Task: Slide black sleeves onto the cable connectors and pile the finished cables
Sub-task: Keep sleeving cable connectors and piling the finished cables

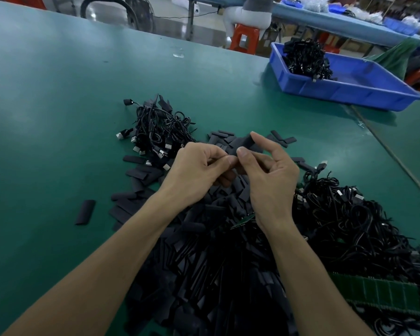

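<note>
**While two hands pinch one sleeve, its mouth may close**

Since the left hand (197, 170) curls its fingers and pinches with thumb and forefinger at the near end of the black sleeve (246, 144), whatever it is feeding in is hidden, and no connector can be made out there. A squeeze too hard at that end would likely flatten the opening, so a connector would catch on the edge instead of entering. The right hand (269, 175) nips the sleeve between thumb and forefinger, its other fingers spread loosely. If that light hold slips, the sleeve would drop into the heap of loose sleeves (216, 263) under both wrists and be lost among identical pieces.

The sleeve is a short, flat, matte black tube. It juts up and away from the fingertips, between the two hands. Beyond the left hand lies a pile of cables (155, 132) with metal plugs showing, probably the finished ones. A larger tangle of cables (349, 219) lies just right of the right hand.
</note>
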